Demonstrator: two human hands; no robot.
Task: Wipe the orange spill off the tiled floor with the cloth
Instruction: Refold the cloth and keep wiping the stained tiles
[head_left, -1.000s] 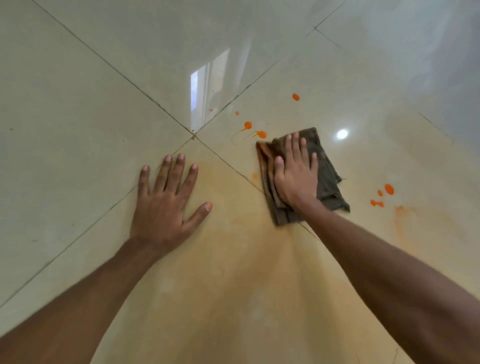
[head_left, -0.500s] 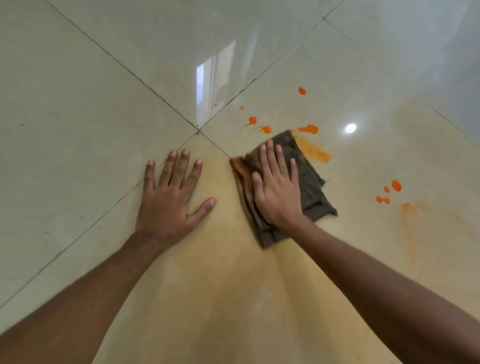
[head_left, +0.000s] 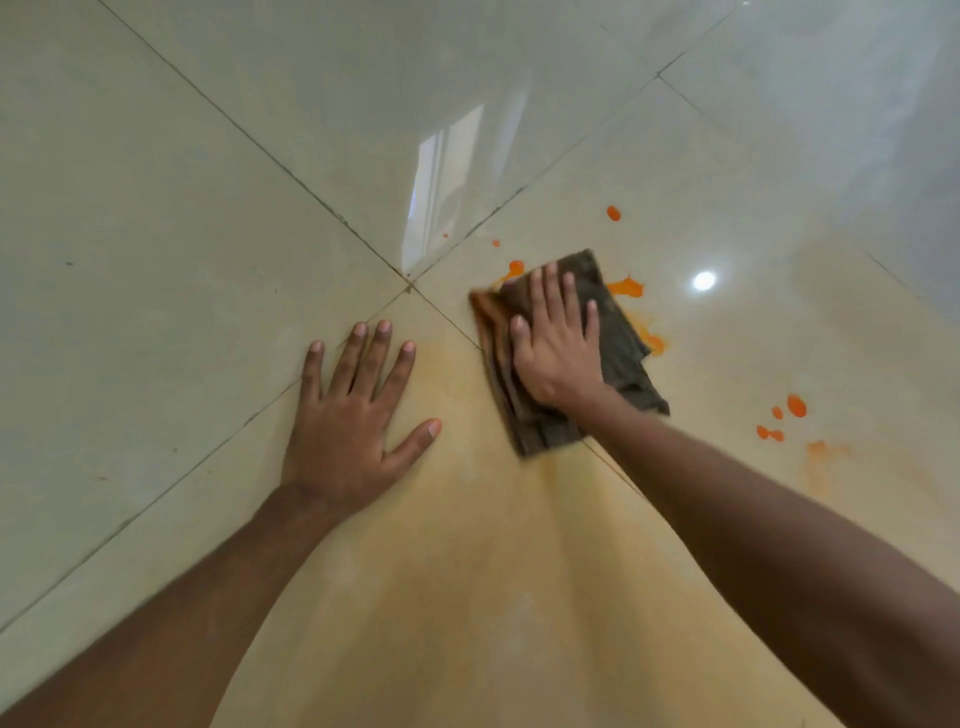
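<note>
A folded dark brown cloth (head_left: 621, 345) lies flat on the glossy cream tiled floor (head_left: 182, 260). My right hand (head_left: 558, 345) presses on it, palm down, fingers spread and pointing away from me. Bright orange spill (head_left: 626, 287) shows just past the cloth's far right edge, with a smear (head_left: 652, 340) along its right side and a blob (head_left: 515, 267) by its far left corner. My left hand (head_left: 353, 415) rests flat on the floor to the left of the cloth, fingers apart, holding nothing.
Separate orange drops lie farther out (head_left: 613, 213) and to the right (head_left: 796, 405). A pale orange film (head_left: 467, 545) covers the tile between my arms. Tile joints cross at a corner (head_left: 409, 286) left of the cloth. A bright light reflection (head_left: 704, 280) shines at right.
My right hand slid the cloth toward me and to the left, uncovering orange liquid beyond it, then pushed it back forward. My left hand stayed planted.
</note>
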